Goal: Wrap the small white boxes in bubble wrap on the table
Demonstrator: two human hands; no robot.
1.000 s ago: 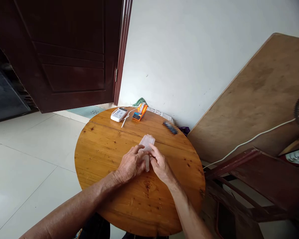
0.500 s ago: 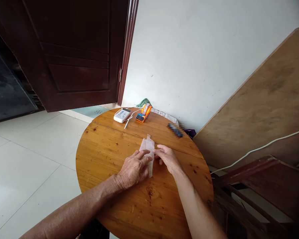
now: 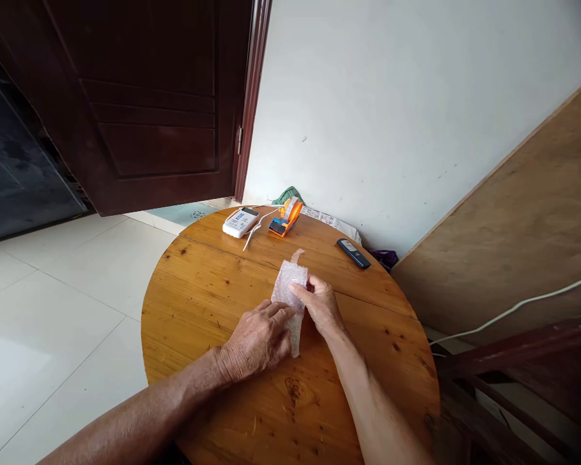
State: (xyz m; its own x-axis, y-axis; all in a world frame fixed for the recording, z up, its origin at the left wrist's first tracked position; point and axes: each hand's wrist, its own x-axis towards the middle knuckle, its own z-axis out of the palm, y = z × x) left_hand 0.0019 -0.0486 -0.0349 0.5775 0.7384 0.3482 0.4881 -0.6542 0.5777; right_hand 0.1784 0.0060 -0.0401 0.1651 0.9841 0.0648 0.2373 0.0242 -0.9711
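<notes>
A small flat packet of clear bubble wrap lies near the middle of the round wooden table. My right hand pinches its right edge, thumb on top and fingers underneath. My left hand is at the lower left of the packet, its bent fingers closed on the lower part and the thumb side partly hidden. A strip of tape sticks up from the packet's far end. A narrow tail of wrap hangs out toward me below the left fingertips. Anything inside the packet cannot be made out.
Along the far side of the wooden table stand a white power strip with a white cable, an orange tape dispenser and a dark remote control. Behind are a wall and a brown door; a wooden board leans at right.
My right hand has moved from beside the packet's edge to a pinch on it, thumb on top. The packet is tilted and spread wider. My left fingers have drawn down toward its lower part.
</notes>
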